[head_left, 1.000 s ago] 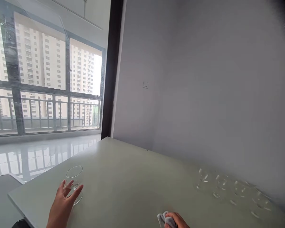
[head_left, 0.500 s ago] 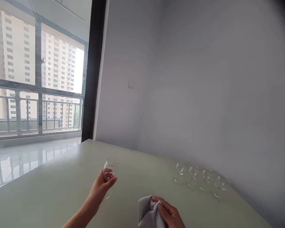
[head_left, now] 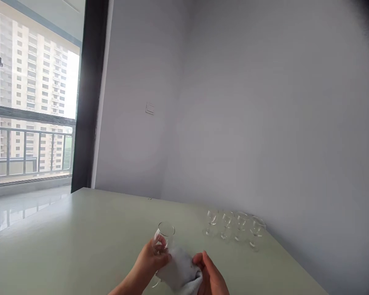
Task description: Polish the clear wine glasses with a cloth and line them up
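A clear stemmed glass (head_left: 166,228) stands upright in the grasp of my left hand (head_left: 152,258), whose fingers wrap round its bowl. Close on its right, my right hand (head_left: 210,273) grips a pale grey cloth (head_left: 183,272). The cloth reaches across to the glass and covers part of it; whether it presses on the glass is hard to tell. Part of the glass's round foot shows below my left hand.
Several more stemmed glasses (head_left: 240,226) stand in a row on the pale green table (head_left: 110,229), toward the right, near the grey wall (head_left: 233,123). A window (head_left: 33,102) and a dark door frame (head_left: 90,94) are at the left.
The view has turned to the right. My hands have come together, and the cloth has moved from apart on the right to up beside the held glass.
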`<state>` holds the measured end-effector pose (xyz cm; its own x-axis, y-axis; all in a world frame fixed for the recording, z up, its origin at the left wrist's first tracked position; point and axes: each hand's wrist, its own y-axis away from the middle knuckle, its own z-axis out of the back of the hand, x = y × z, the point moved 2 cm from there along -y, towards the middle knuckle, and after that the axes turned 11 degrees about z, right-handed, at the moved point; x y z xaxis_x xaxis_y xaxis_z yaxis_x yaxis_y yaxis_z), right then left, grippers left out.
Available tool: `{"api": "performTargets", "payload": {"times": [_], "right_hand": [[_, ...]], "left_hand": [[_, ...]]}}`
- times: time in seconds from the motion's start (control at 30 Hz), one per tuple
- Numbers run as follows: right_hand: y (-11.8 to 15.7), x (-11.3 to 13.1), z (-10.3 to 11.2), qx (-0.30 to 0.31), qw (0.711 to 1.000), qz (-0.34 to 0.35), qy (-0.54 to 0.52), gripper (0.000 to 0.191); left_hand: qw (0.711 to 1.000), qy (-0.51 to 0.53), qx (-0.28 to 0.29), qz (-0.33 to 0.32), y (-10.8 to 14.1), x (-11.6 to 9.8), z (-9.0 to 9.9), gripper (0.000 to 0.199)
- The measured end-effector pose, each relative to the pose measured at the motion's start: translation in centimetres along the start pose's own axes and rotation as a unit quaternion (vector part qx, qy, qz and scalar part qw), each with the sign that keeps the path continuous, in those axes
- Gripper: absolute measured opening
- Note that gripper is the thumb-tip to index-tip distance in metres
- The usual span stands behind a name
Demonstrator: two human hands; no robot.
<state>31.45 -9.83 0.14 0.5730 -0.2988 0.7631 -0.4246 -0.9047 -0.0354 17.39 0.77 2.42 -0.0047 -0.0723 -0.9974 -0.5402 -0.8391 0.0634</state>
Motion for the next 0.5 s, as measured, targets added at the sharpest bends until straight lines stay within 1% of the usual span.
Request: {"api": "performTargets", "payload": {"times": [0.07, 0.13, 0.17, 0.2, 0.23, 0.27, 0.3, 0.33, 0.37, 0.43, 0.47, 0.5], "right_hand": [[-0.2, -0.3, -0.1, 0.034, 0.998, 0.006, 0.056, 0.043], [-0.2, -0.6, -0.2, 0.072, 0.989, -0.005, 0.131, 0.051], [-0.1, -0.6, -0.3, 0.085, 0.984, -0.014, 0.155, 0.053], [0.0, -0.6, -0.3, 0.089, 0.983, -0.019, 0.161, 0.052], [0.1, -0.4, -0.2, 0.080, 0.985, -0.019, 0.151, 0.047], [0.2, -0.1, -0.2, 0.059, 0.990, -0.012, 0.131, 0.043], [0.4, 0.3, -0.1, 0.032, 0.993, 0.004, 0.114, 0.039], [0.5, 0.8, 0.0, 0.007, 0.993, 0.033, 0.114, 0.036], [0.6, 1.3, 0.0, -0.011, 0.988, 0.074, 0.136, 0.033], [0.8, 2.1, -0.2, -0.027, 0.968, 0.152, 0.198, 0.032], [0.9, 2.3, -0.3, -0.031, 0.962, 0.172, 0.211, 0.034], [1.0, 2.3, -0.4, -0.039, 0.962, 0.176, 0.206, 0.034]], "left_hand": [[1.000, -0.009, 0.001, -0.007, 0.2, 0.0, 0.2, 0.027], [1.000, -0.024, -0.005, -0.014, 0.6, -0.1, 0.5, 0.024], [0.999, -0.047, -0.019, -0.014, 0.8, -0.2, 0.7, 0.022], [0.995, -0.087, -0.041, -0.012, 1.0, -0.3, 1.0, 0.020], [0.987, -0.140, -0.072, -0.012, 1.3, -0.5, 1.2, 0.019], [0.974, -0.201, -0.106, -0.014, 1.5, -0.7, 1.6, 0.017], [0.955, -0.261, -0.140, -0.020, 1.7, -0.9, 1.9, 0.015], [0.936, -0.308, -0.166, -0.028, 1.9, -1.1, 2.2, 0.014], [0.923, -0.337, -0.182, -0.038, 2.0, -1.2, 2.4, 0.014], [0.907, -0.368, -0.199, -0.048, 2.1, -1.3, 2.7, 0.013], [0.902, -0.379, -0.202, -0.052, 2.2, -1.3, 2.9, 0.012], [0.896, -0.389, -0.203, -0.060, 2.3, -1.3, 2.9, 0.011]]}}
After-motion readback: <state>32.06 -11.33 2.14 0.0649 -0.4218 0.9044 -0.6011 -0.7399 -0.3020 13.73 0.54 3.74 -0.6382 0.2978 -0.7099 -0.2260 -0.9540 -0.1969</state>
